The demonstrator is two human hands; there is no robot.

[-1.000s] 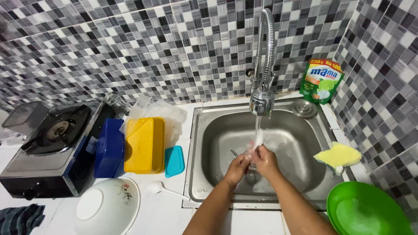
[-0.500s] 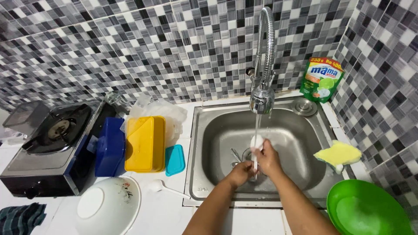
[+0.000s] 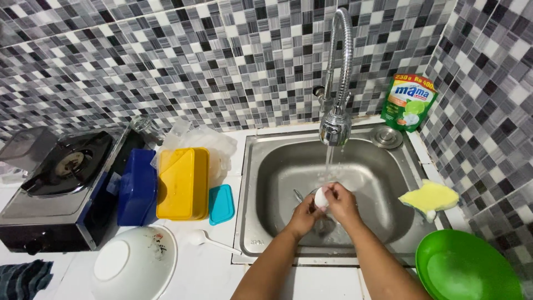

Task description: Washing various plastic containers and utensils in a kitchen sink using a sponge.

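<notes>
Over the sink [image 3: 388, 166], under the water running from the tap [image 3: 335, 126], both hands grip a small white object [image 3: 321, 197]: the left hand [image 3: 302, 214] curls its fingers against its left side and the right hand [image 3: 343, 203] folds its fingers over its top and right. Right of the sink lie a yellow sponge [image 3: 428, 197] and a green plate [image 3: 466, 269]; left of it, a teal lid [image 3: 221, 204], a yellow box [image 3: 183, 183] and a white bowl [image 3: 133, 265].
</notes>
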